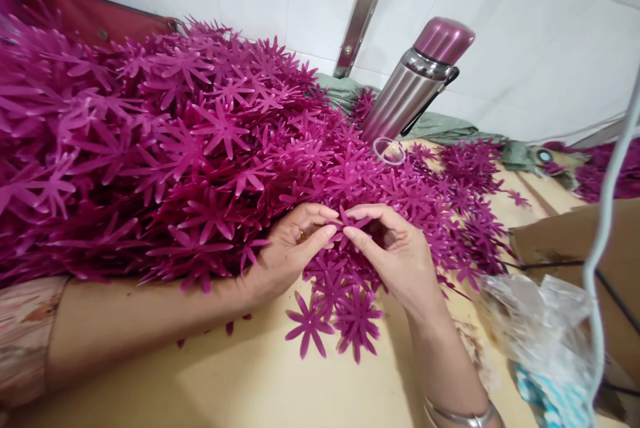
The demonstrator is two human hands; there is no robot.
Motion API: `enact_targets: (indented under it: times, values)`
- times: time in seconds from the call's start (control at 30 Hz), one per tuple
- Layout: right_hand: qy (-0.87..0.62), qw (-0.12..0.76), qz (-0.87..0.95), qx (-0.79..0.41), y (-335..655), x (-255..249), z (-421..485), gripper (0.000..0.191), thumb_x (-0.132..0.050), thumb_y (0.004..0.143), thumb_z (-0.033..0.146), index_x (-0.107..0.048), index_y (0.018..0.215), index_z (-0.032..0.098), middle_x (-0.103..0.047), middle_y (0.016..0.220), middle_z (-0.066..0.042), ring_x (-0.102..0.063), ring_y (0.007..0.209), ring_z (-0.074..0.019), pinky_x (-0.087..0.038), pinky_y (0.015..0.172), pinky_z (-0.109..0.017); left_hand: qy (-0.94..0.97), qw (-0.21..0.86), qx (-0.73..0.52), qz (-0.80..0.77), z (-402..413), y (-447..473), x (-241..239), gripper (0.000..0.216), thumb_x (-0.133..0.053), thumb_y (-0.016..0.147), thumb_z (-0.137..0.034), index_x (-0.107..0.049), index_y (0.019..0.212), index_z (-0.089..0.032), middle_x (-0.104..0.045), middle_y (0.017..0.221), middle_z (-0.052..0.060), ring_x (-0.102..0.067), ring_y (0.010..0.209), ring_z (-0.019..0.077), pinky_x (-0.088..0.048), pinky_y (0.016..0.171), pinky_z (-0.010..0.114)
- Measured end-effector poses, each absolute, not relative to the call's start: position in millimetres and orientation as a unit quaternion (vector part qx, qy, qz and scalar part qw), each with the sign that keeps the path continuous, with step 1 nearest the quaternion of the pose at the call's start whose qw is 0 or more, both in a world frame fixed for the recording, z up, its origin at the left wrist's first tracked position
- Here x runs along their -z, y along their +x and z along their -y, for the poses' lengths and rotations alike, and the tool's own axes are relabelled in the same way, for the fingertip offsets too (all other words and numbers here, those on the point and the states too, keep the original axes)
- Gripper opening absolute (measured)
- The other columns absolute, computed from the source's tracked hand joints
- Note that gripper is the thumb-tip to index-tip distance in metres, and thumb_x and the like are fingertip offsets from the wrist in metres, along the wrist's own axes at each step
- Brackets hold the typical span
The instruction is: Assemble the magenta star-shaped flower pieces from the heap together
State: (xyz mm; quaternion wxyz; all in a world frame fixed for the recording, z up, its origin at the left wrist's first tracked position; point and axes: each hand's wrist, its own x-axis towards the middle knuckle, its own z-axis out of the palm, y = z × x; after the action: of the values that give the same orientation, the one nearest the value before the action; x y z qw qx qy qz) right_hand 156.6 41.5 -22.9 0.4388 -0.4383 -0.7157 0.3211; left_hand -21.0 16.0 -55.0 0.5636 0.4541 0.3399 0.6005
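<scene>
Between my two hands is a magenta artificial flower piece (345,220) with narrow petals. My left hand (295,238) pinches it from the left with thumb and forefinger, and a ring shows on one finger. From the right, my right hand (395,248) grips the same piece between thumb and fingertips. Just below the hands, several loose star-shaped flower pieces (309,327) lie overlapping on the pale yellow table (300,388). A large heap of the same magenta pieces (225,128) rises behind and to the left. The fingers partly cover the held piece.
A steel thermos flask (410,88) with a magenta cap leans behind the heap, beside a clear plastic ring (389,151). To the right are a cardboard box (565,235), a crumpled clear bag (545,321) and a hanging white cable (600,235). A tiled wall (525,35) closes the back.
</scene>
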Motion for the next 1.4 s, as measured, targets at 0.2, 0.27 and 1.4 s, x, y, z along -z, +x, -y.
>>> enact_targets:
  times: [0.2, 0.27, 1.4]
  values:
    - [-0.416, 0.500, 0.608, -0.456, 156, 26, -45, 0.011, -0.080, 0.086, 0.026, -0.071, 0.091, 0.025, -0.072, 0.088, 0.002, -0.067, 0.084, -0.0126, -0.052, 0.080, -0.024, 0.443, 0.584, -0.575, -0.363, -15, -21, 51, 0.023, -0.075, 0.087, -0.021, -0.066, 0.107, -0.019, -0.070, 0.099, 0.002, -0.065, 0.090, 0.0122, -0.051, 0.087, 0.026]
    - [-0.425, 0.515, 0.600, -0.441, 155, 25, -44, 0.014, -0.082, 0.085, 0.026, -0.070, 0.091, 0.025, -0.070, 0.086, 0.003, -0.064, 0.081, -0.0114, -0.051, 0.076, -0.022, 0.448, 0.597, -0.559, -0.361, -15, -21, 50, 0.026, -0.077, 0.085, -0.020, -0.066, 0.109, -0.018, -0.071, 0.100, 0.002, -0.066, 0.093, 0.0130, -0.051, 0.089, 0.027]
    - [-0.507, 0.582, 0.635, 0.023, 162, 18, -44, 0.027, -0.065, 0.097, 0.032, -0.067, 0.121, 0.020, -0.064, 0.136, -0.015, -0.056, 0.134, -0.0297, -0.041, 0.116, -0.054, 0.477, 0.584, -0.566, -0.334, -17, -23, 58, 0.010, -0.069, 0.094, -0.025, -0.062, 0.093, -0.017, -0.064, 0.087, 0.000, -0.055, 0.078, 0.0106, -0.044, 0.075, 0.024]
